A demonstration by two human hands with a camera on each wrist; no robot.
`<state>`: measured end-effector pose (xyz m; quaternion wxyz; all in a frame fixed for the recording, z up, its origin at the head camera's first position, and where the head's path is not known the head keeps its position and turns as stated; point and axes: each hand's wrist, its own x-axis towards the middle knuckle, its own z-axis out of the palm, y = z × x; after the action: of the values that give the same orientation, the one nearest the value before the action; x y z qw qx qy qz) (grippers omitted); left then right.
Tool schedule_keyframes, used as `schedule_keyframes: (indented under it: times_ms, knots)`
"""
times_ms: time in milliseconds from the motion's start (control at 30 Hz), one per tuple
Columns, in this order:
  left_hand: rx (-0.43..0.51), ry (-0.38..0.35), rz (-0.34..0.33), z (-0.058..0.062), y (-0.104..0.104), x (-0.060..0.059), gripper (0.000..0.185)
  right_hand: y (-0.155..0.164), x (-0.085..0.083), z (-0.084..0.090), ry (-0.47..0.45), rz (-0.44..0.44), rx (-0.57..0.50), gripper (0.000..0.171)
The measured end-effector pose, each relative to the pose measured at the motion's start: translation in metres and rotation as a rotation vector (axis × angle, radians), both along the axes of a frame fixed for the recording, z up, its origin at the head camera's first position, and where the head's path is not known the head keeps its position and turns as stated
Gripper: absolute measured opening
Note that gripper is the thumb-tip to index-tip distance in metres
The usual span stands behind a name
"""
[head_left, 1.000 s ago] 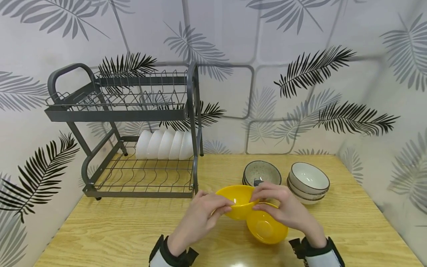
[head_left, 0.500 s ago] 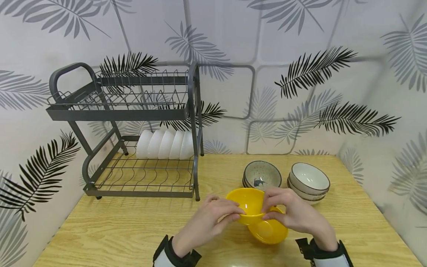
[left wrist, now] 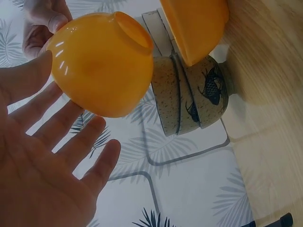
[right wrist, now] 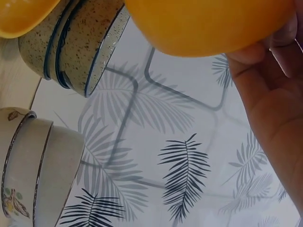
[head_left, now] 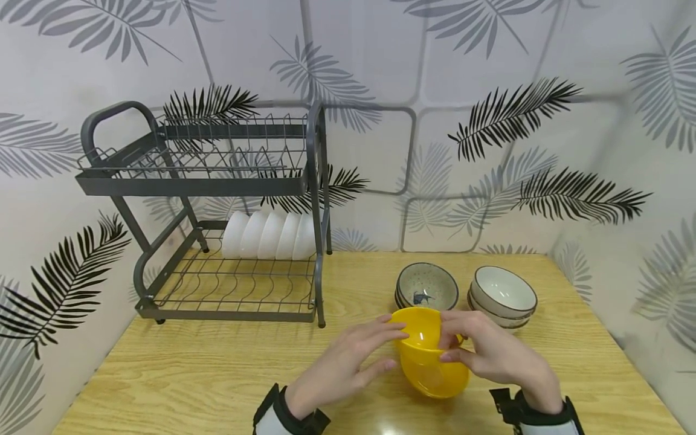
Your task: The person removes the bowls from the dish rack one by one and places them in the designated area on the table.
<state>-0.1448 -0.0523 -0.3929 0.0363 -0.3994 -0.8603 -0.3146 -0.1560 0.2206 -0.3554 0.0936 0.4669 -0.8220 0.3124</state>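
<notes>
My right hand (head_left: 448, 339) grips the rim of a yellow bowl (head_left: 421, 331) and holds it tilted just over a second yellow bowl (head_left: 437, 377) that sits on the wooden table (head_left: 190, 374). In the head view my left hand (head_left: 394, 347) lies beside the upper bowl on its left. Its fingers are straight. In the left wrist view the left hand (left wrist: 71, 142) is spread open and apart from the yellow bowl (left wrist: 99, 71). The right wrist view shows the right hand's fingers (right wrist: 265, 54) curled under the yellow bowl (right wrist: 208, 23).
Stacked speckled bowls (head_left: 427, 285) and stacked white brown-rimmed bowls (head_left: 502, 296) stand just behind the hands. A grey two-tier dish rack (head_left: 201, 181) at the back left holds several white bowls (head_left: 269, 235) on its lower tier. Leaf-patterned walls enclose the table.
The upper yellow bowl has moved right and down over the lower yellow bowl. My left hand has let go of it and straightened its fingers, while the right hand keeps hold.
</notes>
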Motion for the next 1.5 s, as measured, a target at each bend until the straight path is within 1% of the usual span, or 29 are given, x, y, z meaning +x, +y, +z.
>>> schedule_keyframes:
  times_ms: [167,367,567,700,933,967,1167,1233,1400,1500]
  knots:
    - [-0.061,-0.016,-0.015,-0.005,0.003,-0.001,0.046,0.003,0.002,0.001,-0.016,-0.01,0.061,0.031]
    - [-0.135,-0.003,-0.058,-0.01,0.005,-0.002,0.048,0.001,0.004,0.003,-0.113,-0.037,0.156,0.027]
    - [-0.184,-0.037,-0.08,-0.012,0.007,-0.003,0.049,-0.004,0.002,0.0,-0.131,-0.061,0.189,0.03]
    - [-0.208,-0.056,-0.093,-0.013,0.007,-0.003,0.047,-0.008,-0.001,-0.004,-0.207,-0.075,0.214,0.029]
    - [-0.266,-0.028,-0.115,-0.017,0.007,-0.003,0.045,-0.014,-0.004,-0.01,-0.313,-0.113,0.273,0.029]
    - [-0.271,-0.036,-0.115,-0.018,0.008,-0.003,0.045,-0.014,-0.004,-0.01,-0.326,-0.115,0.281,0.028]
    - [-0.288,-0.1,-0.129,-0.018,0.008,-0.003,0.044,-0.017,-0.006,-0.013,-0.381,-0.123,0.304,0.024]
    - [-0.291,-0.107,-0.132,-0.018,0.008,-0.003,0.044,-0.016,-0.007,-0.012,-0.392,-0.112,0.302,0.021]
    - [-0.292,-0.088,-0.151,-0.019,0.009,-0.003,0.044,-0.009,-0.008,-0.011,-0.399,-0.08,0.283,0.015]
    - [-0.307,-0.066,-0.156,-0.019,0.01,-0.003,0.044,-0.007,-0.008,-0.011,-0.424,-0.068,0.289,0.012]
